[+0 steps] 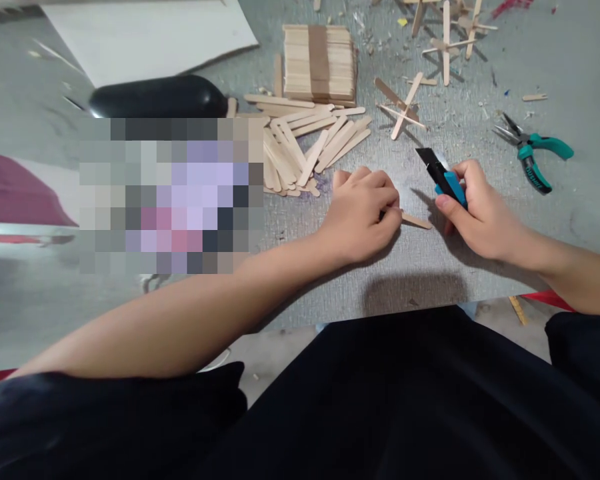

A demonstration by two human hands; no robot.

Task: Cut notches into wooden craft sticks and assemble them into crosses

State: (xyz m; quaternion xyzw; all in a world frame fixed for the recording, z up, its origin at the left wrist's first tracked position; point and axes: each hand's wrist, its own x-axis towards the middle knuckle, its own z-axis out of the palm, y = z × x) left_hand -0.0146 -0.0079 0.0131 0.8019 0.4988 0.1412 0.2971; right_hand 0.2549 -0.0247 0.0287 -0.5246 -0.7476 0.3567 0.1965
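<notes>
My left hand (363, 213) is closed on a flat wooden craft stick (417, 221) and presses it to the table; the stick's right end pokes out past my thumb. In my right hand (480, 210) is a blue and black utility knife (449, 185), its dark blade pointing up and to the left, apart from the stick. Beyond my left hand lies a loose pile of craft sticks (325, 143). A crossed assembly of sticks (404, 110) stands just past the knife.
A paper-banded bundle of sticks (295, 63) sits behind the pile. Teal-handled pliers (527, 147) lie open at right. More crossed stick assemblies (447, 47) are at the back. A black rounded case (155, 97) and white sheet (155, 33) lie left, near a blurred-out patch.
</notes>
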